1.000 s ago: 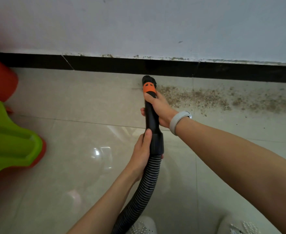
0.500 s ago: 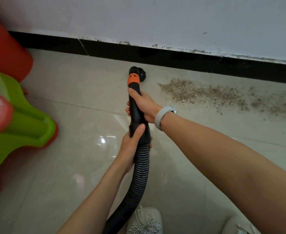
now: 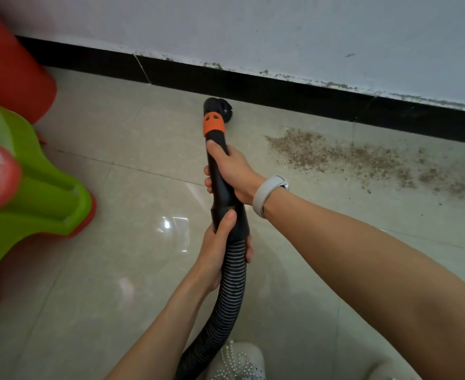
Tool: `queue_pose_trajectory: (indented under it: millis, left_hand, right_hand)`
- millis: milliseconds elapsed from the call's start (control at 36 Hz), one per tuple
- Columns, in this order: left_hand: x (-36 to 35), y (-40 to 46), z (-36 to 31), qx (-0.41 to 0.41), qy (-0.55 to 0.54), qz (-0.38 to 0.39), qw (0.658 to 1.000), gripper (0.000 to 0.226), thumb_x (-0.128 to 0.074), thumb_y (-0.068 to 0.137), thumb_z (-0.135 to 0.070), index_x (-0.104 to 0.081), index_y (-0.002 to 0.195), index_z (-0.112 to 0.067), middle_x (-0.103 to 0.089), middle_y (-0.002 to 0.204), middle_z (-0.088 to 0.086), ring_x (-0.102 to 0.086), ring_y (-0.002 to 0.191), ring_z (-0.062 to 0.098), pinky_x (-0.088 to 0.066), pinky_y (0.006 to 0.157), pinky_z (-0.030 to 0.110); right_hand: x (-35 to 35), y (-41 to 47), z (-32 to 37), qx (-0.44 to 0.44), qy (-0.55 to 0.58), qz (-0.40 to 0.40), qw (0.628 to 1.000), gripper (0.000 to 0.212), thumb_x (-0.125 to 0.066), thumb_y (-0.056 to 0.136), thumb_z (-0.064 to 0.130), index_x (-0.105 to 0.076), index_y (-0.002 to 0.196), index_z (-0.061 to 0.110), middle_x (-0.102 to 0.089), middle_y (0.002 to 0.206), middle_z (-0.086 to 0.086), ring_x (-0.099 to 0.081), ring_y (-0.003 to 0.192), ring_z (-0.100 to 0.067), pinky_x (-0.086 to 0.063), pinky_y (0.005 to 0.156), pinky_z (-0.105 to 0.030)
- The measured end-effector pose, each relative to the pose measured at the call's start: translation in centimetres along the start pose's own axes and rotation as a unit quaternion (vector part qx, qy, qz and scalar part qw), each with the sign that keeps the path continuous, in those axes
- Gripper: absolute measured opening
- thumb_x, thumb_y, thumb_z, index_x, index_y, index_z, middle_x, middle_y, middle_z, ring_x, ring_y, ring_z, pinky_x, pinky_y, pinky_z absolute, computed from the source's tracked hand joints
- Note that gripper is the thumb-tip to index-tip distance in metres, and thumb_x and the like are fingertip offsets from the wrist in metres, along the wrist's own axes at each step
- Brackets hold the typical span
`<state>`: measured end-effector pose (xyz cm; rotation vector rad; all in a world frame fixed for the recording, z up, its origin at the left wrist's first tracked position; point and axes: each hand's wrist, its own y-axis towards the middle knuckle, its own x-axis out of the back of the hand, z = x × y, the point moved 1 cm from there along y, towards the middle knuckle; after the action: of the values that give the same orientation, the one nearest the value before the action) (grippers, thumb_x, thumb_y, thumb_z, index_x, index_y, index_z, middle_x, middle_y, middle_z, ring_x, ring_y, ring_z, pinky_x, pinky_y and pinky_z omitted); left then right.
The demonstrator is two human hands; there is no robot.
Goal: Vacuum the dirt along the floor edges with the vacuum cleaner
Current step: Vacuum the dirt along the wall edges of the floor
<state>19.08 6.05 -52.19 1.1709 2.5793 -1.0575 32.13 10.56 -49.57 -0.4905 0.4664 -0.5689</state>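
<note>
down at floor level, both my hands hold the vacuum cleaner's black wand [image 3: 220, 174]. my right hand [image 3: 235, 171] wraps round the upper part of the tube, thumb lying along its top just below the orange collar [image 3: 213, 124], fingers curled underneath; a pale wristband [image 3: 267, 194] sits on that wrist. my left hand [image 3: 220, 248] grips lower down, where the rigid tube meets the ribbed black hose [image 3: 225, 297], thumb pressed up on the cuff and fingers closed round the first ribs. the hose runs back from my left hand toward my feet, passing beside a pale beaded shoe [image 3: 236, 360]. ahead of my right fingers, past the collar, the round brush head [image 3: 221, 108] rests on the beige floor tile [image 3: 130, 270], just short of the black skirting [image 3: 253, 83] at the foot of the white wall [image 3: 280, 31]. to the right of my right hand, a band of brown dirt [image 3: 335, 157] lies scattered along the tile near the skirting, apart from the brush. to the left of both hands stand a green plastic stool [image 3: 34, 187] and red plastic stools [image 3: 9, 69], blurred at the frame's edge.
</note>
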Motion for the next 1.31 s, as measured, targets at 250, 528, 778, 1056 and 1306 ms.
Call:
queue_pose_trajectory:
  millis: [250, 528, 778, 1056, 1306]
  left_hand:
    - [1.5, -0.1, -0.2, -0.005, -0.016, -0.046, 0.999, 0.055, -0.055, 0.077, -0.058, -0.052, 0.091, -0.005, -0.053, 0.064, 0.012, -0.051, 0.047, 0.023, -0.044, 0.048, 0.028]
    - [0.0, 1.3, -1.2, 0.043, 0.031, 0.018, 0.998, 0.054, -0.060, 0.078, -0.053, -0.049, 0.097, -0.004, -0.054, 0.063, 0.012, -0.051, 0.046, 0.022, -0.045, 0.045, 0.027]
    - [-0.5, 1.1, -0.2, 0.032, 0.100, 0.053, 0.993, 0.055, -0.064, 0.075, -0.053, -0.047, 0.095, -0.005, -0.054, 0.065, 0.016, -0.052, 0.046, 0.024, -0.045, 0.046, 0.028]
    - [-1.9, 1.8, -0.8, 0.047, 0.157, 0.011, 0.986, 0.030, -0.062, 0.089, -0.029, -0.053, 0.111, -0.010, -0.065, 0.092, 0.018, -0.067, 0.067, 0.026, -0.058, 0.064, 0.036]
    - [-2.7, 5.0, -2.7, -0.029, 0.238, -0.098, 0.966, 0.006, -0.061, 0.091, -0.027, -0.057, 0.095, -0.024, -0.068, 0.100, 0.011, -0.067, 0.091, 0.023, -0.055, 0.085, 0.039]
  right_hand:
    - [-2.7, 1.2, -0.3, -0.054, -0.026, 0.035, 0.998, 0.024, -0.048, 0.099, 0.035, -0.043, 0.093, 0.013, -0.051, 0.070, -0.010, -0.051, 0.044, -0.017, -0.047, 0.044, -0.025]
    - [1.4, 0.8, 0.6, -0.037, 0.032, -0.064, 0.997, 0.024, -0.048, 0.100, 0.034, -0.042, 0.092, 0.012, -0.050, 0.069, -0.010, -0.051, 0.046, -0.019, -0.047, 0.044, -0.026]
    - [4.9, -1.1, 0.5, -0.065, 0.039, -0.030, 0.997, 0.027, -0.046, 0.101, 0.033, -0.039, 0.093, 0.008, -0.053, 0.075, -0.015, -0.059, 0.056, -0.027, -0.056, 0.061, -0.041]
    - [7.3, -0.5, 1.1, -0.086, -0.143, -0.031, 0.985, 0.042, -0.049, 0.099, 0.039, -0.049, 0.126, 0.007, -0.059, 0.113, -0.007, -0.056, 0.102, -0.020, -0.048, 0.085, -0.033]
    - [7.6, 1.6, 1.4, -0.097, -0.178, -0.028, 0.979, 0.056, -0.053, 0.094, 0.049, -0.047, 0.135, 0.011, -0.055, 0.130, -0.005, -0.049, 0.120, -0.023, -0.033, 0.100, -0.040]
